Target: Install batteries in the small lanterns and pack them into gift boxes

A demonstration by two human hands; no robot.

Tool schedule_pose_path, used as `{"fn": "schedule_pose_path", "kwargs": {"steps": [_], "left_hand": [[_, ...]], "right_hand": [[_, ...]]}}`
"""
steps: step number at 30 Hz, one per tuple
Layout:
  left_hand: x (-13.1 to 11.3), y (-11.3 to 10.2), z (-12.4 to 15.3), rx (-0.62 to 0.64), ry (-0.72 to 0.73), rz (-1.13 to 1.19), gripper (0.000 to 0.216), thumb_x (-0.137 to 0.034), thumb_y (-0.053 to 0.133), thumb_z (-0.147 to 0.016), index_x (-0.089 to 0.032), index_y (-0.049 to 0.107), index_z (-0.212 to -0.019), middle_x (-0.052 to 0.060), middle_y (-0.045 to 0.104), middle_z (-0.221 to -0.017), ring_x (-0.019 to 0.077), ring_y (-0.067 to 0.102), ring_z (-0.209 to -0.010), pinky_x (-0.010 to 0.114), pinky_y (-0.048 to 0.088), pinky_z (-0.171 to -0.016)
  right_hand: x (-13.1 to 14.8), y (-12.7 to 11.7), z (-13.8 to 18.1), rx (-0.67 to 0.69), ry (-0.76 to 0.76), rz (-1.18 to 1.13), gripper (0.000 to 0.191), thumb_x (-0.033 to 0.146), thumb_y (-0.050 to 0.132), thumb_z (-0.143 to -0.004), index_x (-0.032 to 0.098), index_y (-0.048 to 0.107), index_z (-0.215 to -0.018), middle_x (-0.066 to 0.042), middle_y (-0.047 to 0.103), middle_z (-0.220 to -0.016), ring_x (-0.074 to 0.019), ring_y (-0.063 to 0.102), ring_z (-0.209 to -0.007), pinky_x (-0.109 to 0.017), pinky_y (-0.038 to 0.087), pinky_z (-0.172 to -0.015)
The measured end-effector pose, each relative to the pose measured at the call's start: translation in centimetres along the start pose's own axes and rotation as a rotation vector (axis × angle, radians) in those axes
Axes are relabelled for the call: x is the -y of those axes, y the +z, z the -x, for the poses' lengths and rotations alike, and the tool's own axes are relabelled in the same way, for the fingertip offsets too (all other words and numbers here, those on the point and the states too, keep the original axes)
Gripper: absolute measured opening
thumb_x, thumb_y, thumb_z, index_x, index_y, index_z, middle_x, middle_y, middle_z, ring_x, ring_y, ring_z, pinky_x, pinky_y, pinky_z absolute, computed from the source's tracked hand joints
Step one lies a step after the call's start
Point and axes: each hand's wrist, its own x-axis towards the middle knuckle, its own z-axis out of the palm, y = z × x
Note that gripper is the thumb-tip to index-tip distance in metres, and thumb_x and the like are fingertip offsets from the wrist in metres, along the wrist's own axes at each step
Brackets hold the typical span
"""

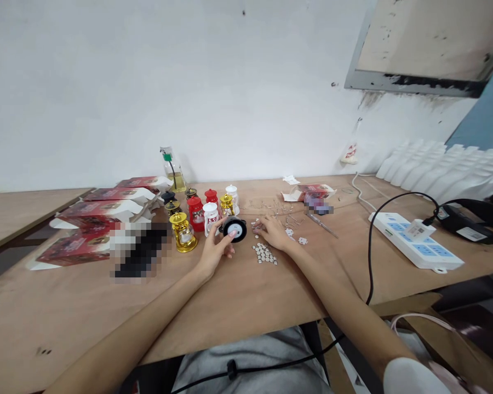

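My left hand (215, 250) grips a small black lantern (234, 230), turned so that its round base with a pale disc faces me. The thumb presses on the base's edge. My right hand (272, 232) rests low over the table just to the right, its fingers bent together at small bits; what they pinch is too small to tell. Beneath it lies a cluster of silver button cells (265, 254). Small white plastic pieces (303, 241) and thin wire handles (290, 208) are scattered beyond. Left of the lantern stand several upright mini lanterns, among them a gold one (183, 232), a red one (196, 213) and a white one (210, 218).
Red and white cartons (94, 213) are piled at left, before a bottle of yellowish liquid (175, 172). Behind the right hand are an opened carton (310, 192) and a screwdriver-like tool (321, 224). A power strip (414, 241) with a black cable (371, 257) occupies the right.
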Motion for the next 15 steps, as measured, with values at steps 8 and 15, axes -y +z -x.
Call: {"fn": "schedule_pose_path", "kwargs": {"steps": [8,15], "left_hand": [[0.2,-0.1,0.0,0.011,-0.008,-0.006,0.074,-0.047,0.075,-0.066,-0.023,0.044,-0.128,-0.001,0.061,-0.084,0.0066,0.055,-0.048,0.019,0.044,-0.042],[0.2,-0.1,0.0,0.017,-0.019,0.012,0.073,-0.047,0.075,-0.066,-0.023,0.044,-0.128,-0.001,0.061,-0.081,0.0067,0.054,-0.048,0.018,0.043,-0.042]], "right_hand": [[-0.3,0.1,-0.2,-0.028,0.016,-0.147,0.004,0.02,0.066,-0.084,0.017,0.064,-0.082,-0.003,0.062,-0.089,-0.0164,0.057,-0.084,-0.029,0.039,-0.08],[-1.3,0.3,-0.6,-0.106,0.089,-0.265,0.017,0.008,0.052,-0.086,0.014,0.063,-0.098,-0.005,0.067,-0.094,-0.014,0.059,-0.082,-0.027,0.044,-0.078]]}}
